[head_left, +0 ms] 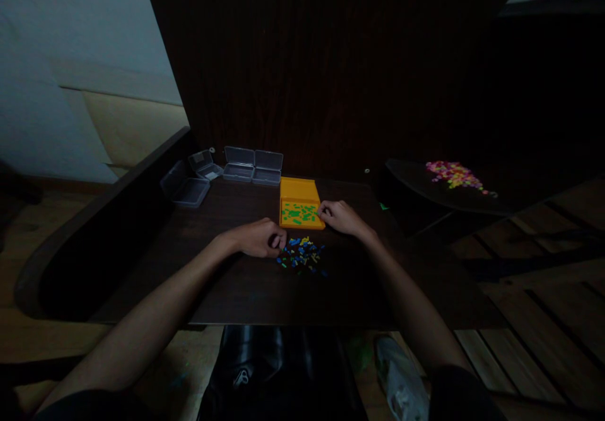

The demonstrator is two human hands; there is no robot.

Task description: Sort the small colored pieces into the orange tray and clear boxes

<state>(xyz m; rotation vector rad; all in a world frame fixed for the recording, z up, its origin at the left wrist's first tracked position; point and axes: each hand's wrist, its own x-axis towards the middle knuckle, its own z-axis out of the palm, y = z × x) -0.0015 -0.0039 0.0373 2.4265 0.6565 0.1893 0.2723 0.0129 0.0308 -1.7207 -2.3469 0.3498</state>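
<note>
Yellow box (299, 188), open, before a tall dark panel (283, 62) on a dark wooden tabletop (236, 295). Left hand (259, 237): fingers curled, at the edge of loose blue, yellow and green pieces (305, 242); whether any is held cannot be told. Right hand (344, 217): fingertips nearly together over the box's right edge, hold likewise unclear. Left rear: four clear plastic boxes (191, 193), lids raised. Within the yellow box: small green pieces (297, 221).

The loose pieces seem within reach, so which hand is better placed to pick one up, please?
Probably the left hand: it is right at the left edge of the loose pieces, while the right hand is at the right side of the box, farther from them.
</note>
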